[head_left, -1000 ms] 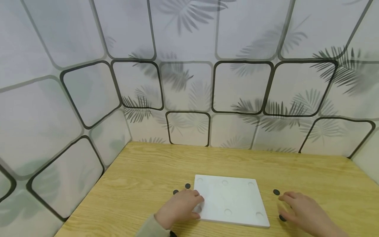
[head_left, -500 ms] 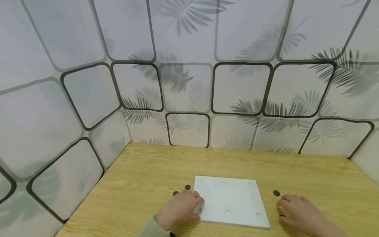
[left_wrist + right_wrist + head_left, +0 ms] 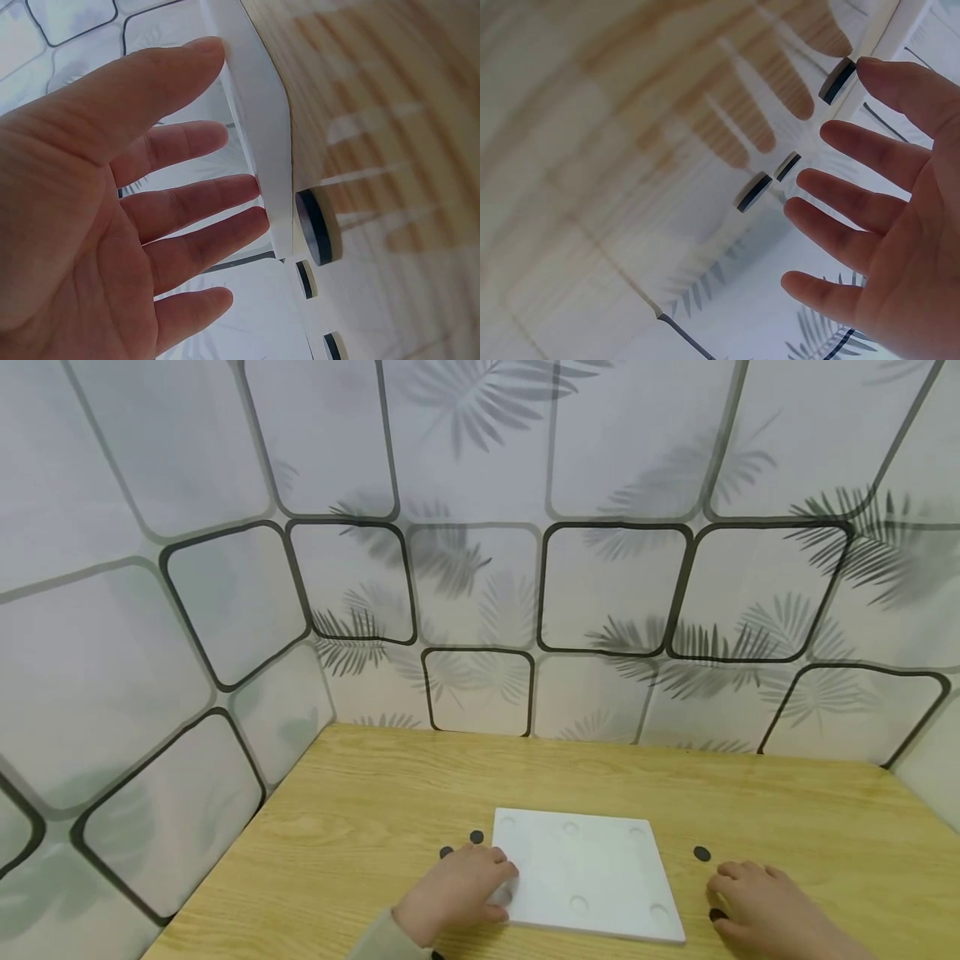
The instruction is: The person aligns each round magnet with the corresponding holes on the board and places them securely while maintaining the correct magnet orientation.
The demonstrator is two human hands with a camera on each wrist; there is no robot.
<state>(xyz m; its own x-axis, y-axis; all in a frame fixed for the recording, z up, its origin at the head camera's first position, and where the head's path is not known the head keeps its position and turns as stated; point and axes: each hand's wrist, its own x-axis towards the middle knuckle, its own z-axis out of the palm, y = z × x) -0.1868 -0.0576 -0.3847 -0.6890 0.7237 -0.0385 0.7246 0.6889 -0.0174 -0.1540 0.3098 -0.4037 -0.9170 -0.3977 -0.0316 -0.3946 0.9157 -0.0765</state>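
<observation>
Shifting slightly, the right hand (image 3: 776, 914), fingers spread, sits just beside a black round disc (image 3: 717, 915) lying on the yellow wood-grained surface (image 3: 375, 793), unlifted; the left hand (image 3: 459, 893), also spread, stays at the left edge of the flat white rectangular board (image 3: 585, 872).

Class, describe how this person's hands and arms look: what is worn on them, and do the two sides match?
Not quite. The left hand and right hand show no gloves or rings. A plain, pale beige sleeve ends near the left wrist; on the right, no sleeve shows within the picture.
</observation>
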